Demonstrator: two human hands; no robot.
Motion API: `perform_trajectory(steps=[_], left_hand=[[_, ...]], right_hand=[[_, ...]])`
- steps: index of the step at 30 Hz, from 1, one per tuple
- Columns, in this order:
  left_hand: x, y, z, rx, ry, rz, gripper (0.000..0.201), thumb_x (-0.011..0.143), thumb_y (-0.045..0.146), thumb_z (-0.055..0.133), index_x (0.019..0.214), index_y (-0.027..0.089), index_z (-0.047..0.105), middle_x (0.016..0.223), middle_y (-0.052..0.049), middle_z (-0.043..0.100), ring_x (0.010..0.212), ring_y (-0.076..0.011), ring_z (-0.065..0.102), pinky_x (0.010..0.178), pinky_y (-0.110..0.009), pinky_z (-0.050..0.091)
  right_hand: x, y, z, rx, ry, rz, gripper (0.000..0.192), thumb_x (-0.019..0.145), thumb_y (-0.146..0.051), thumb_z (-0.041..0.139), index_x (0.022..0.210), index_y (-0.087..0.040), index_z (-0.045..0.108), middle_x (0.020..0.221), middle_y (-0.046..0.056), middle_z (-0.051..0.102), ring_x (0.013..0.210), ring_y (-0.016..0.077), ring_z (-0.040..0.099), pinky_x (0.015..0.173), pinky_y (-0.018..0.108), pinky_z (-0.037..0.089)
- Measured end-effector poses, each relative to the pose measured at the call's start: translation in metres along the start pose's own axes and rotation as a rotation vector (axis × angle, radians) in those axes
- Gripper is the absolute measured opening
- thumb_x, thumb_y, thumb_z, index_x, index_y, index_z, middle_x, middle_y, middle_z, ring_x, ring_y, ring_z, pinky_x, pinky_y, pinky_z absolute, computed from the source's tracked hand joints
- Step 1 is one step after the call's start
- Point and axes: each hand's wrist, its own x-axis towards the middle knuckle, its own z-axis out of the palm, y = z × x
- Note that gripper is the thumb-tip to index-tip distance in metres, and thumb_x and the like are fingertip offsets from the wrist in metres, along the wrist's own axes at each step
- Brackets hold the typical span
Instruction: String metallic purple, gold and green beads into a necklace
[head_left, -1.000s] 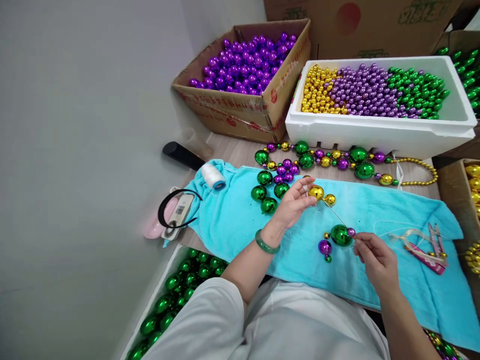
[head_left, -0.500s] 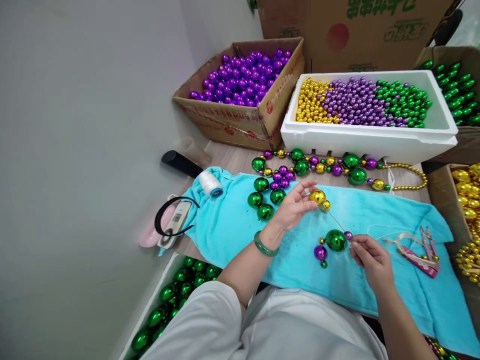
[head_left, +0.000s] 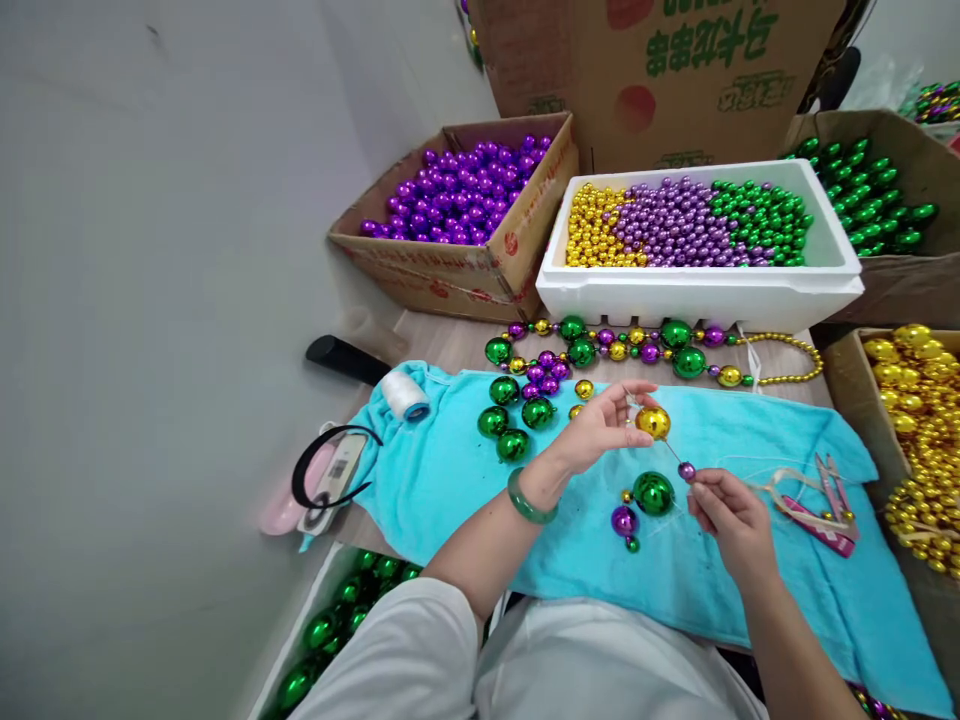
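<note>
Just above the turquoise towel (head_left: 465,470) spread on the counter (head_left: 450,345), the left hand (head_left: 600,432) pinched a large gold bead (head_left: 653,422) between thumb and fingertips, its grip closed on the bead. The right hand (head_left: 726,515), nearer and to the right, had its thumb and forefinger pressed together on a thin needle (head_left: 673,452) that ran up toward the gold bead, with a small purple bead (head_left: 686,470) sitting on it just beside the fingertips. A green bangle (head_left: 529,497) circled the left wrist.

Just left of the right hand, a large green bead (head_left: 652,493), a purple bead (head_left: 623,520) and some tiny ones lay on the towel. Farther left sat a cluster of green beads (head_left: 510,415) and, at the towel's far left corner, a spool of white thread (head_left: 405,394). A finished bead strand (head_left: 645,348) stretched across the counter beyond the towel. Behind it stood a white foam box (head_left: 697,292) holding gold, purple and green beads in separate bands, and to its left a cardboard box (head_left: 450,265) of purple beads. Small clippers (head_left: 829,490) lay on the towel to the right.
</note>
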Motion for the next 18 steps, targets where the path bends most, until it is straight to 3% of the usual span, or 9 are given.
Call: perform_trajectory(steps=[3,5,8,10,12,15,18], left_hand=[[0.012,0.010,-0.005,0.288,-0.212,-0.096,0.074,0.065,0.022,0.080,0.132,0.027,0.050,0.124,-0.010,0.056,0.095,-0.0166,0.060,0.076,-0.028,0.050],[0.037,0.027,-0.012,0.588,-0.240,-0.042,0.064,0.071,0.025,0.075,0.131,0.027,0.054,0.125,-0.010,0.057,0.097,-0.0183,0.060,0.078,-0.030,0.050],[0.104,0.059,-0.015,0.952,-0.008,0.243,0.031,0.079,0.022,0.064,0.110,0.021,0.069,0.111,-0.010,0.065,0.103,-0.0200,0.059,0.092,-0.033,0.045],[0.160,0.076,-0.005,1.116,0.163,0.352,0.026,0.081,0.019,0.058,0.104,0.017,0.071,0.104,-0.011,0.068,0.101,-0.0206,0.059,0.097,-0.034,0.042],[0.214,0.084,0.013,1.260,0.173,0.367,0.026,0.082,0.017,0.056,0.104,0.014,0.071,0.107,-0.013,0.068,0.102,-0.0211,0.059,0.098,-0.034,0.041],[0.278,0.083,0.043,1.495,0.095,0.223,0.026,0.082,0.016,0.056,0.103,0.013,0.071,0.110,-0.013,0.068,0.106,-0.0224,0.060,0.097,-0.033,0.042],[0.318,0.077,0.065,1.642,0.121,0.023,0.028,0.076,0.013,0.062,0.101,0.007,0.071,0.108,-0.019,0.068,0.105,-0.0290,0.062,0.092,-0.038,0.046]], right_hand=[[0.004,-0.003,0.003,0.048,0.049,-0.028,0.026,0.080,-0.042,0.067,0.083,-0.017,0.060,0.057,0.000,0.059,0.042,0.0072,0.044,0.039,0.019,0.031],[0.007,-0.005,-0.001,0.067,0.089,-0.069,0.026,0.081,-0.042,0.067,0.083,-0.017,0.059,0.058,0.000,0.060,0.043,0.0073,0.046,0.039,0.019,0.032],[0.011,-0.008,-0.013,0.075,0.128,-0.119,0.025,0.082,-0.040,0.066,0.083,-0.017,0.059,0.060,0.001,0.061,0.045,0.0074,0.047,0.040,0.018,0.034],[0.012,-0.008,-0.020,0.075,0.136,-0.131,0.024,0.083,-0.040,0.066,0.083,-0.016,0.059,0.060,0.001,0.061,0.046,0.0075,0.048,0.041,0.018,0.035],[0.011,-0.007,-0.025,0.075,0.140,-0.135,0.023,0.084,-0.039,0.065,0.084,-0.016,0.060,0.060,0.001,0.061,0.046,0.0076,0.048,0.042,0.018,0.036],[0.009,-0.002,-0.028,0.076,0.142,-0.141,0.022,0.085,-0.038,0.064,0.085,-0.017,0.060,0.061,0.001,0.060,0.046,0.0079,0.049,0.042,0.019,0.037],[0.007,0.003,-0.030,0.072,0.151,-0.146,0.020,0.086,-0.037,0.062,0.085,-0.017,0.060,0.061,0.000,0.060,0.047,0.0082,0.049,0.042,0.019,0.038]])
